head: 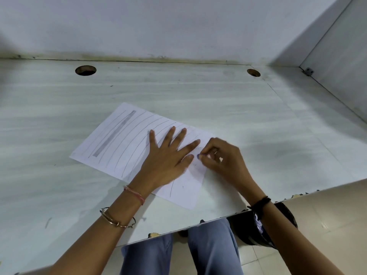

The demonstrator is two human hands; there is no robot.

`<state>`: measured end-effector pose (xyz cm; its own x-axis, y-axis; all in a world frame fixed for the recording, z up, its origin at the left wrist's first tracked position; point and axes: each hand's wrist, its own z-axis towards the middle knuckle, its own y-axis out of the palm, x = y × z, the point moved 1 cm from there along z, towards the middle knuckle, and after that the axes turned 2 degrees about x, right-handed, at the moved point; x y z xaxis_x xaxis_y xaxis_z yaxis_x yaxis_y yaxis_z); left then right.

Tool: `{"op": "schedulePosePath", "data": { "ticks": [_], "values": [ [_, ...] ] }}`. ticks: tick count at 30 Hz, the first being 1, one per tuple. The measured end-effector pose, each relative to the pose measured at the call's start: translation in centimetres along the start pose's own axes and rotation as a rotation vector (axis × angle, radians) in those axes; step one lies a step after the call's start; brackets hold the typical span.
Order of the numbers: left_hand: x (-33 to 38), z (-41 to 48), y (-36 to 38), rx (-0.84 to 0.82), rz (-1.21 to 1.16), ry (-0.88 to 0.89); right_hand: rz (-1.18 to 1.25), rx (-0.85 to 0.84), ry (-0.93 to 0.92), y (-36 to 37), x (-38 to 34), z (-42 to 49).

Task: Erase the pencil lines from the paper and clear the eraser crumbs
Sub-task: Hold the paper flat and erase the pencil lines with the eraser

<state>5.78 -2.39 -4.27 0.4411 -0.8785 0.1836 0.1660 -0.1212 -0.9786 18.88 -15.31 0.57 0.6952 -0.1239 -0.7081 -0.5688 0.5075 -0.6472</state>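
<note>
White paper [123, 139] sits mid-frame, thin curved pencil lines [137, 143] across it. Right hand [220, 157] pinches a small blue eraser [198, 155] on its right part. Left hand [166, 157] lies flat, fingers spread, pinning it. Streaky pale desk [258, 116] beneath, round holes [85, 70] above.

White paper [186, 197] bears grey pencil lines [114, 134]; the eraser [198, 155] is blue.

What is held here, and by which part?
Right hand pinches a small eraser, all but its blue tip hidden; left hand presses the paper flat.
</note>
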Motion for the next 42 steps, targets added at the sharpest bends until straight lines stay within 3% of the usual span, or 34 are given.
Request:
{"op": "schedulePosePath", "data": {
  "ticks": [2, 6, 10, 14, 17, 22, 28, 30, 35, 40, 42],
  "values": [
    [0.1, -0.1, -0.1, 0.002, 0.021, 0.013, -0.067, -0.005, -0.008, 0.2, 0.7, -0.1],
    [0.0, -0.2, -0.3, 0.0, 0.002, 0.029, -0.102, 0.148, 0.122, -1.4, 3.4, 2.8],
    [-0.9, 0.7, 0.4, 0.047, -0.169, 0.009, -0.051, 0.206, 0.094, -1.4, 1.5, 2.1],
    [-1.1, 0.7, -0.2, 0.148, -0.522, -0.06, -0.096, 0.007, -0.122, 1.6, -1.5, -0.8],
    [-1.2, -0.3, -1.8, 0.2, -0.633, -0.051, -0.16, -0.061, -0.14, 2.7, -1.6, -1.8],
    [-1.7, -3.9, -2.0, 0.064, -0.226, -0.073, -0.174, -0.093, -0.132, 2.5, -1.6, -2.5],
    [-1.8, -5.0, -1.4, -0.051, -0.001, -0.08, -0.072, -0.167, -0.165, 3.0, -3.4, -2.9],
    [-1.7, -4.9, -1.4, -0.058, 0.035, -0.072, -0.05, -0.214, -0.172, 3.4, -4.1, -3.1],
    [-1.7, -4.9, -1.1, -0.015, 0.035, -0.072, -0.049, -0.155, -0.145, 3.4, -4.0, -2.7],
    [-1.9, -4.8, -0.8, 0.017, 0.054, -0.053, 0.008, -0.343, -0.109, 2.9, -5.3, -4.9],
    [-1.9, -4.9, -0.9, 0.017, 0.057, -0.047, -0.049, -0.278, -0.127, 2.8, -5.0, -3.8]
  ]
}}
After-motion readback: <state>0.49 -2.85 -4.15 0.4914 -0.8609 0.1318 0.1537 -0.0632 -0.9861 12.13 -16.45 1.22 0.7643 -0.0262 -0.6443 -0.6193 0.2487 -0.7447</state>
